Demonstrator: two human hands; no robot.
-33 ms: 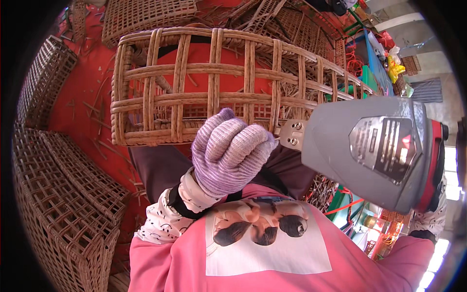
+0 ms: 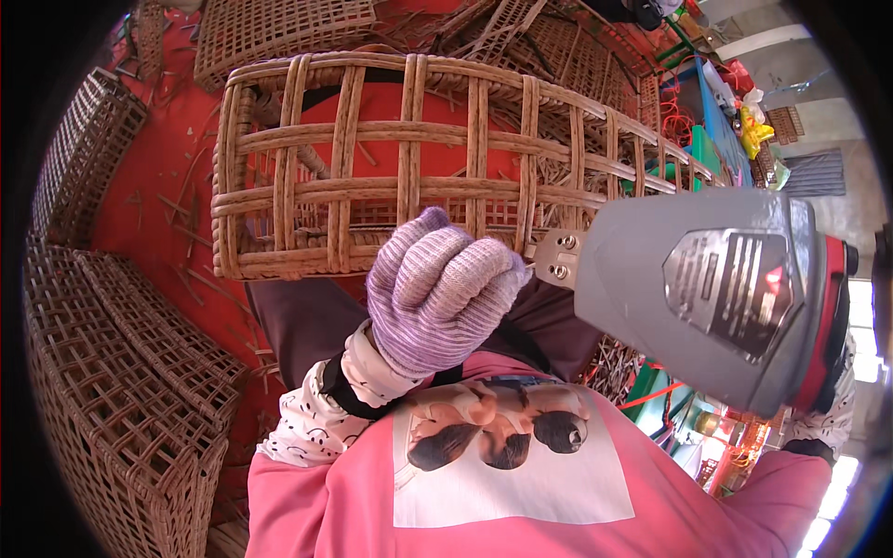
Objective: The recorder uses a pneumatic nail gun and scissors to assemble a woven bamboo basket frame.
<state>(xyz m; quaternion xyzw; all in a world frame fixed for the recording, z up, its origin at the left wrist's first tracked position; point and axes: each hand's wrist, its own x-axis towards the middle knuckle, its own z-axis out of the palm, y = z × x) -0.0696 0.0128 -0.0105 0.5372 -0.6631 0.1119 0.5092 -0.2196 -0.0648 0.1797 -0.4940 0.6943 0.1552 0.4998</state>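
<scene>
A brown rattan basket frame (image 2: 409, 177) with an open lattice lies across my lap. My left hand (image 2: 442, 293), in a pale purple knit glove, is closed at its near edge, where the rim runs in behind the fist; the palm side is hidden. Just right of the fist, a grey nail gun (image 2: 633, 270) with a red ring points its metal nose left at the basket's lower edge. The nail gun is held up in the air in front of my right sleeve (image 2: 823, 418). My right hand itself is hidden behind the tool's body.
Woven rattan pieces stand on the left, one near (image 2: 139, 418) and one farther back (image 2: 88, 158). Another woven panel (image 2: 279, 37) lies at the back. Cut rattan scraps are scattered over the red floor covering (image 2: 149, 186). A blue table edge (image 2: 726, 130) holds bags at right.
The nail gun has shifted very slightly left and down, its rear end tilting a little lower. My left hand and the basket stay where they were.
</scene>
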